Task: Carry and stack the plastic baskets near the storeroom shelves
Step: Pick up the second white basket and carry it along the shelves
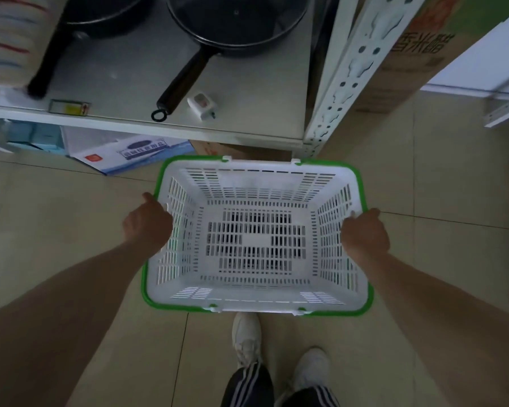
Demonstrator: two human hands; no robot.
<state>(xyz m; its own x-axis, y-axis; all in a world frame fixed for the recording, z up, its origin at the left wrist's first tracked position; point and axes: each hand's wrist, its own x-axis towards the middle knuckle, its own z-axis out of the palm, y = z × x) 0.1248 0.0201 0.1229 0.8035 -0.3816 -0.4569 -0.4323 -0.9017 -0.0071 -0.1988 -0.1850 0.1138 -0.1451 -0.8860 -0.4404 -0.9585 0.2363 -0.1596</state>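
Observation:
A white slotted plastic basket (256, 295) with a green rim is held level in front of me, above the tiled floor. It is empty inside. My left hand (147, 224) grips its left rim and my right hand (365, 233) grips its right rim. The basket's far edge lies just short of the shelf's front edge (147, 129). No other basket is in view.
A white metal shelf holds two black pans (235, 27) and a small white device (202, 105). The shelf's perforated post (341, 80) stands at the right, with a cardboard carton (406, 60) behind it. Boxes (124, 154) sit under the shelf. My white shoes (247, 339) are below the basket.

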